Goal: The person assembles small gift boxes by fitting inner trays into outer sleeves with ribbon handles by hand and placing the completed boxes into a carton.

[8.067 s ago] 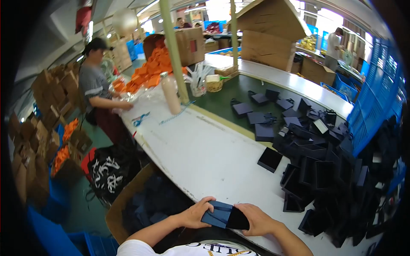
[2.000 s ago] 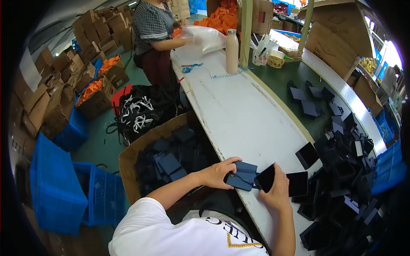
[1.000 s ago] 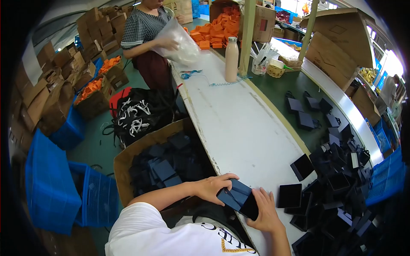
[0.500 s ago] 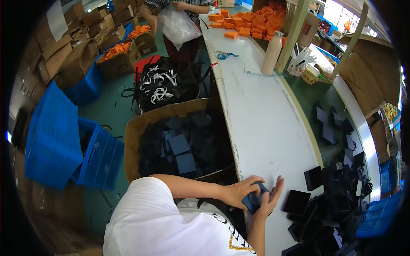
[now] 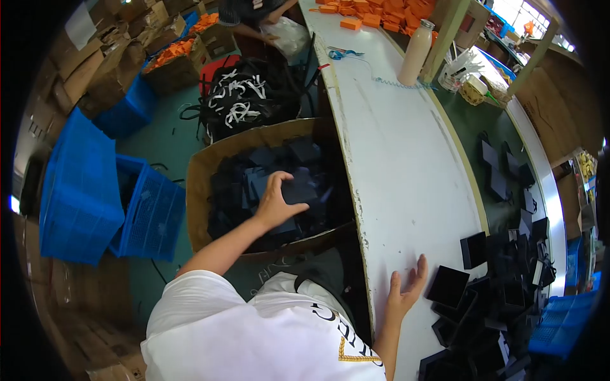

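My left hand (image 5: 274,204) is stretched over a cardboard carton (image 5: 198,209) filled with dark blue-black boxes. Its thumb and fingers are spread apart. A dark square box (image 5: 300,189) lies just beyond the fingertips, and I cannot tell whether it is still falling or resting on the pile. Above the white table (image 5: 406,184), near its edge, my right hand (image 5: 406,292) is open and holds nothing. Closest to it is an open black box part (image 5: 447,287), beside a heap of similar black box parts (image 5: 489,324).
Blue plastic crates (image 5: 82,190) stand on the floor at left. Beyond the carton sits a pile of black and white straps (image 5: 241,101). A person (image 5: 254,19) bends over a clear plastic bag (image 5: 286,37). A bottle (image 5: 417,54), scissors (image 5: 346,52) and orange boxes (image 5: 381,14) occupy the table's far end.
My left hand has moved from the table to above the carton, and the dark box has left both hands. My right hand has opened. The other person has bent down with the bag.
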